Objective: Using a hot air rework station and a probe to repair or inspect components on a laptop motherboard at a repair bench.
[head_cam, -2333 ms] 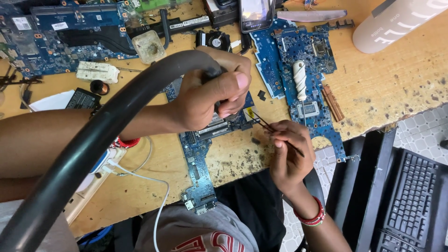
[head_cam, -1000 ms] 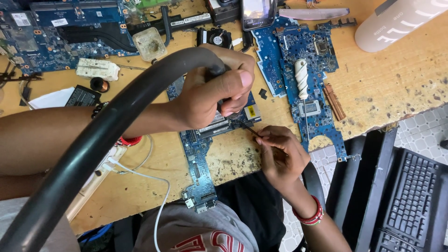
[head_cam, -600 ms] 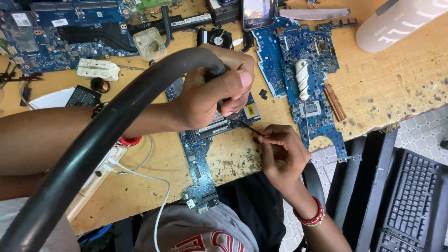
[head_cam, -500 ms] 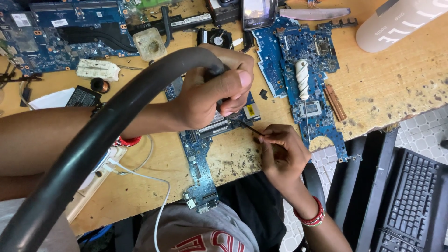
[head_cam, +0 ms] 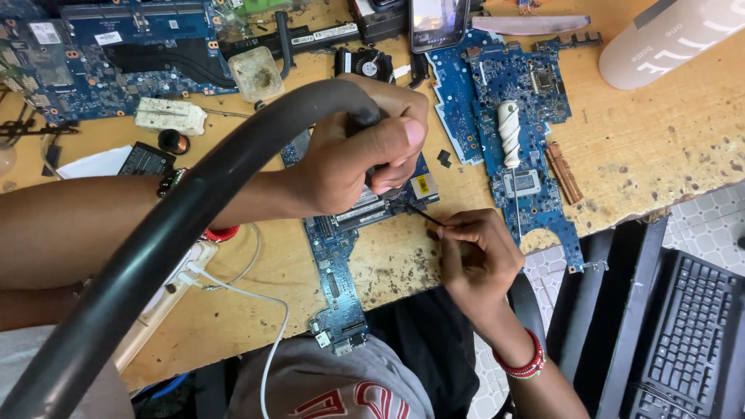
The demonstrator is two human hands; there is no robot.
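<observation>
My left hand (head_cam: 361, 155) is closed around the handle of a hot-air tool whose thick black hose (head_cam: 178, 233) sweeps across the view to the lower left. The tool's tip is hidden under my fingers, over a narrow blue circuit board (head_cam: 335, 268) lying on the wooden bench (head_cam: 667, 132). My right hand (head_cam: 475, 256) pinches thin dark tweezers (head_cam: 425, 217). Their tip touches the board's right edge just below my left hand.
A second blue board (head_cam: 535, 194) with a white-handled screwdriver (head_cam: 508, 132) on it lies to the right. A larger board (head_cam: 116, 46), a phone (head_cam: 438, 19) and a pale bottle (head_cam: 667, 39) sit at the back. A white cable (head_cam: 237, 283) crosses the front left, and a black keyboard (head_cam: 687, 341) stands lower right.
My right hand shifted slightly and the tweezers' tip now sits lower on the board's edge. My left hand and the hose have stayed in place.
</observation>
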